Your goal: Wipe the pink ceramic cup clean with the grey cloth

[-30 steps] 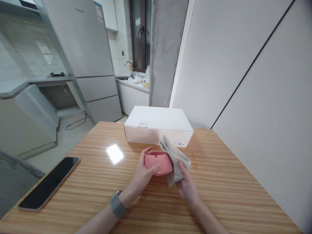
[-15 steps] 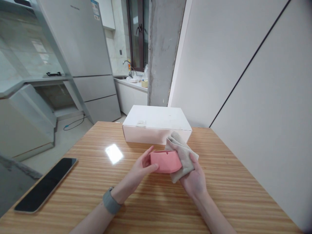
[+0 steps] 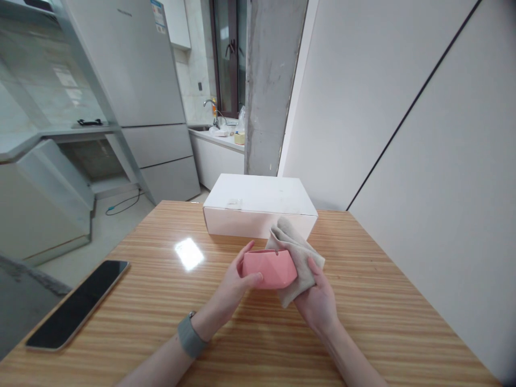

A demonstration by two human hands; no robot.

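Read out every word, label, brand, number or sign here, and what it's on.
Nothing is legible.
Refrigerator door: dark lettering, too small to read.
Refrigerator's blue-and-white sticker: print too blurred to read.
Pink container, gray cloth, phone: no text visible.

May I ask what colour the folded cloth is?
The cloth is light greyish beige, best seen in the head view.
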